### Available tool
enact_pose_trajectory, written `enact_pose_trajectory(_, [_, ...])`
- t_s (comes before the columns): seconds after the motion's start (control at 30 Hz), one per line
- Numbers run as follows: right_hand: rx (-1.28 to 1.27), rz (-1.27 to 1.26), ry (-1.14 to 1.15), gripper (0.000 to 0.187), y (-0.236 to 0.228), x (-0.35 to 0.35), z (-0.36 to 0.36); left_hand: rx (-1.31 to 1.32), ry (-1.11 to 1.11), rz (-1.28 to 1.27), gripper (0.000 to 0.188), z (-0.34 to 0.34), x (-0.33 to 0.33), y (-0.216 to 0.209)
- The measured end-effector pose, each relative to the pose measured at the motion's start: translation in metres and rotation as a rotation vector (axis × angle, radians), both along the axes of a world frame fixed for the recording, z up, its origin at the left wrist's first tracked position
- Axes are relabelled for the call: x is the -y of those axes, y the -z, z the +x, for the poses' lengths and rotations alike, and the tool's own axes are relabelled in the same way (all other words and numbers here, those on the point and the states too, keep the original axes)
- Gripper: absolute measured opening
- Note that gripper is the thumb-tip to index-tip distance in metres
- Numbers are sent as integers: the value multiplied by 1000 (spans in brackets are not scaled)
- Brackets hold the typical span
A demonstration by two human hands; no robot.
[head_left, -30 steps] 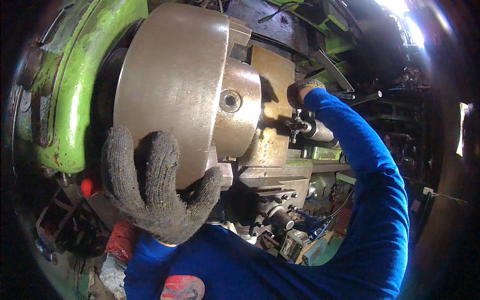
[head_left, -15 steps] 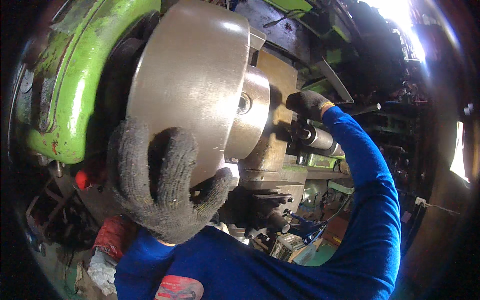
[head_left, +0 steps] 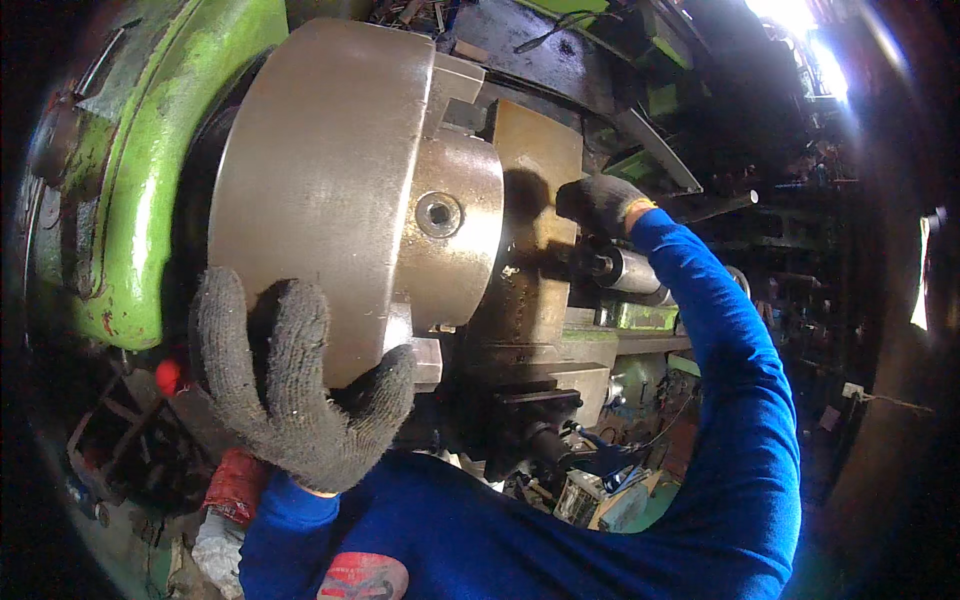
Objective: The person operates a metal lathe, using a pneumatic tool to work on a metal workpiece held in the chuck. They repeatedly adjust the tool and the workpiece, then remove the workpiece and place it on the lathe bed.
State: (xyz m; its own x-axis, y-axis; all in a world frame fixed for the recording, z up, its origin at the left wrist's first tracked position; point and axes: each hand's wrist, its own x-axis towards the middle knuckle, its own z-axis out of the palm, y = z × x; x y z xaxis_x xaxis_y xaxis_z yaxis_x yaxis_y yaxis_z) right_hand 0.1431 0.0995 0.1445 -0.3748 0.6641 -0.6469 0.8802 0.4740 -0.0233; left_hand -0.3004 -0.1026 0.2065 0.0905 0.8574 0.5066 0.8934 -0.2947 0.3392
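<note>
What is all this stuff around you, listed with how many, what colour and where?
Lathe chuck: one, grey steel, left of centre
Cylinder with a hex socket: one, steel, at the chuck's right
Metal block: one, brownish, right of the cylinder
Spindle: one, silvery, below the right hand in view
Machine housing: one, green, far left
Ball: one, red, lower left
Background clutter: too dark to count
Left hand: one, dark grey glove, fingers spread against the chuck
Right hand: one, dark grey glove, beside the block; contact unclear
Sleeves: two, blue, lower edge and right

Chuck (head_left: 325, 180) smooth metal; left glove (head_left: 305, 410) rough knit; housing (head_left: 140, 210) glossy.
</note>
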Motion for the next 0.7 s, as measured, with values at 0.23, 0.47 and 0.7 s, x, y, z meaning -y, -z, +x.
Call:
enact_pose_trajectory(0.23, [254,184,322,61,-33,22,-30,24,-15,3,80,3,0,0])
enact_pose_trajectory(0.47, [262,217,281,62,-33,23,-16,-3,19,-23,82,-1,0,0])
enact_pose_trajectory(0.7, [203,308,181,59,-16,24,-5,-54,-20,28,81,1,-2,1])
